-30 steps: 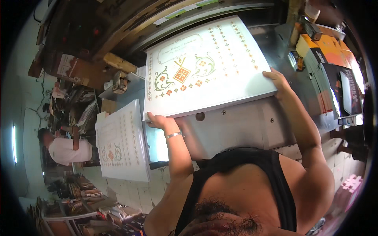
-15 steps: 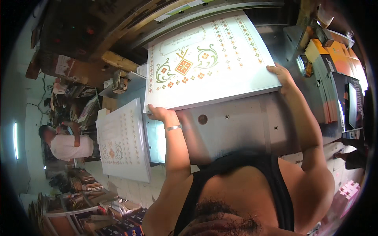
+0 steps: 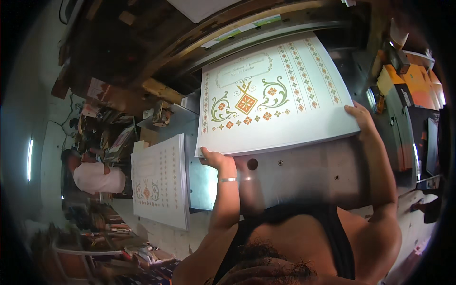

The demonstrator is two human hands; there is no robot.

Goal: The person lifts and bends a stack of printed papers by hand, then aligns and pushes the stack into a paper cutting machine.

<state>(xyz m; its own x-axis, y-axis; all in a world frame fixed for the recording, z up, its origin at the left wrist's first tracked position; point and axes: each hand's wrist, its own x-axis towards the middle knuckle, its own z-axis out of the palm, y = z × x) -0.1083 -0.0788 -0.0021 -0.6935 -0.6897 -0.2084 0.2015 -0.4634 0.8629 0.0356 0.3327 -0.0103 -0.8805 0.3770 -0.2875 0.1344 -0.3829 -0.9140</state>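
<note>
A thick stack of white printed sheets (image 3: 304, 130) with orange and green ornament lies on a grey metal table (image 3: 304, 175), its far edge close to a long bar. At the stack's near left corner, my left hand (image 3: 213, 158) grips the edge, thumb on top and the other fingers mostly hidden. My right hand (image 3: 362, 118) holds the right edge near the front corner, thumb over the top sheet. A metal bracelet (image 3: 229, 180) circles my left wrist.
Another stack of matching sheets (image 3: 161, 209) sits to the left. A wooden block (image 3: 161, 114) stands behind it. Orange and white stacked material (image 3: 413, 85) is at the right. Across the far side runs a dark machine frame (image 3: 190, 66). A person in a white shirt (image 3: 97, 178) works far left.
The whole view has shifted, so most things appear further right and lower. Both hands stay on the stack, whose near edge looks slightly closer to the round hole in the table.
</note>
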